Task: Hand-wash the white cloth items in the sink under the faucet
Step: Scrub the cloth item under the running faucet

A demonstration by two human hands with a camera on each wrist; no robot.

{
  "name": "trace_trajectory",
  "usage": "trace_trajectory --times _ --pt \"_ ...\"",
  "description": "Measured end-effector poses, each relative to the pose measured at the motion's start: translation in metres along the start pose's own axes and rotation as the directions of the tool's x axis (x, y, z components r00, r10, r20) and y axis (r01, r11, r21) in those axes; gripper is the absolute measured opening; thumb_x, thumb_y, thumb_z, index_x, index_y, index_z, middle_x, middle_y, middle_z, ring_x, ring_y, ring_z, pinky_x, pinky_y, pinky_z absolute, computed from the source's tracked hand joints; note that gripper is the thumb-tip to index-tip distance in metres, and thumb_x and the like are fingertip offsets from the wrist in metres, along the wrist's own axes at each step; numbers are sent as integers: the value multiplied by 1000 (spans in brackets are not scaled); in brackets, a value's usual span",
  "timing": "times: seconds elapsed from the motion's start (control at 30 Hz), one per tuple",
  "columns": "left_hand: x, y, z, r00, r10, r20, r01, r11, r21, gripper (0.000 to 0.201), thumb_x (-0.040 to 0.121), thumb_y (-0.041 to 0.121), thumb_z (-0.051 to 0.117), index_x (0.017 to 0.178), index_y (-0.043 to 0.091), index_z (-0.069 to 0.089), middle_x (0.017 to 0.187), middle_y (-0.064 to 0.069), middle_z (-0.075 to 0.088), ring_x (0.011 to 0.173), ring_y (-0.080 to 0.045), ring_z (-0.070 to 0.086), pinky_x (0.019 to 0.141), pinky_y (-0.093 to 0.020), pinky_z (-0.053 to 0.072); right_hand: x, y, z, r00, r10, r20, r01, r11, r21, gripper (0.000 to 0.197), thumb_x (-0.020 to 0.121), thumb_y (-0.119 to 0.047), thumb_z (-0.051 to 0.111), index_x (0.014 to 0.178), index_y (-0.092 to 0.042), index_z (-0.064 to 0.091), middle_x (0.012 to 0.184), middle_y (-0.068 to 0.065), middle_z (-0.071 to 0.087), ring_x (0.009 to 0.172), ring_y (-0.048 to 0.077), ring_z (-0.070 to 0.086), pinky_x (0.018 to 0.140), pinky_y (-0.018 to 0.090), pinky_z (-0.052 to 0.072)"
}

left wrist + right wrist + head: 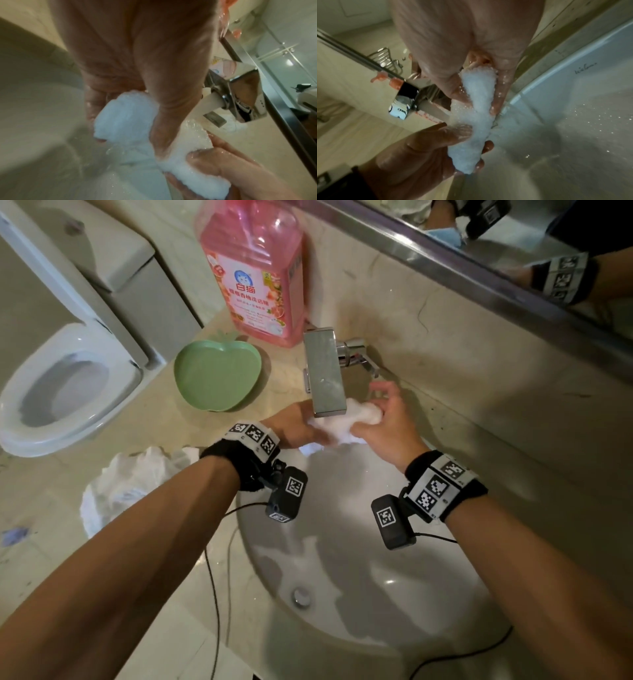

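While the round white ceramic sink (394,611) holds no cloth, both hands work one wet white terry cloth (346,422) under the square chrome faucet (323,371): left hand (294,428) and right hand (390,422) fingers grip opposite ends. Rinsing appears mid-way. A crumpled white cloth pile (126,484) on the beige bench (154,422) likely awaits washing.

Dish (219,378) left of faucet (325,378), bottle (257,275) behind dish, sink (428,628) below faucet
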State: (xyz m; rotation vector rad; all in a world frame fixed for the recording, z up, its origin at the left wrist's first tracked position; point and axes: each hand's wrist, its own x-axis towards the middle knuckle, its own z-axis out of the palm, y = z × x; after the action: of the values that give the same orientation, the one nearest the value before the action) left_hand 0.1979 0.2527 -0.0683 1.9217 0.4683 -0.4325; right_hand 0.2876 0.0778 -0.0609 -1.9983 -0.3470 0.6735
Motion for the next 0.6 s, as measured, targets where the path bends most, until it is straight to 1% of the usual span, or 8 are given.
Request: trace_trajectory --times 0.03,0.1,0.13,0.2,0.3,0.43,0.53,0.6 --pt "0 2 0 999 31 -31 -32 999 -26 55 77 12 79 125 27 59 102 24 63 91 15 58 72 -4 44 1 -2 -3 999 2 -35 -1 1000 17 84 71 -1 77 141 -26 38 113 2 65 100 20 65 89 35 55" --pt "-2 4 0 997 55 -59 -56 998 -26 64 77 17 80 136 22 55 123 10 64 111 -4 59 94 -23 47 2 -5 -7 996 -26 -80 25 1000 -11 92 71 -5 78 147 -31 33 108 -5 64 94 10 64 80 14 51" --pt "-4 5 1 997 56 -60 -56 998 -4 67 75 20 81 137 20 54 127 4 64 114 -13 60 100 -33 47 1 -8 -7 995 -46 -87 44 998 -35 91 72 -7 77 148 -32 34 104 -11 62 92 2 62 71 3 46" --pt "-9 5 5 995 62 -72 -54 993 104 74 69 26 86 136 17 55 124 -2 66 110 -20 63 98 -38 50 -2 -13 -1 995 -64 -78 61 997 -44 86 73 -9 77 145 -30 36 100 -17 57 91 -4 58 60 0 42" --pt "-18 3 12 977 33 -209 38 944 328 86 58 39 91 132 17 53 114 -3 63 99 -22 62 87 -34 51 -10 -15 8 995 -88 -44 85 994 -73 82 72 -11 77 140 -32 36 102 -13 56 94 9 60 62 4 42" --pt "-36 0 21 972 67 -223 80 802 591 69 68 39 80 129 21 53 108 -8 56 94 -33 62 79 -39 52 -27 -16 5 988 16 152 5 990 -140 99 76 -13 77 156 -29 22 123 -1 53 112 19 55 90 27 49" --pt "-55 3 14 975 139 -175 20 724 690 53 77 33 72 125 21 54 109 -9 55 90 -36 63 73 -40 50 -44 -13 -2 933 136 332 -116 990 -80 39 82 -16 74 119 -24 68 108 -7 71 108 23 65 85 33 56" --pt "-70 8 8 967 220 -129 -52 664 746 47 77 28 71 121 21 55 108 -7 55 86 -35 63 67 -39 49 -59 -14 -5 896 178 407 -205 978 24 17 85 -23 74 101 -19 74 101 4 76 101 25 71 86 42 60"
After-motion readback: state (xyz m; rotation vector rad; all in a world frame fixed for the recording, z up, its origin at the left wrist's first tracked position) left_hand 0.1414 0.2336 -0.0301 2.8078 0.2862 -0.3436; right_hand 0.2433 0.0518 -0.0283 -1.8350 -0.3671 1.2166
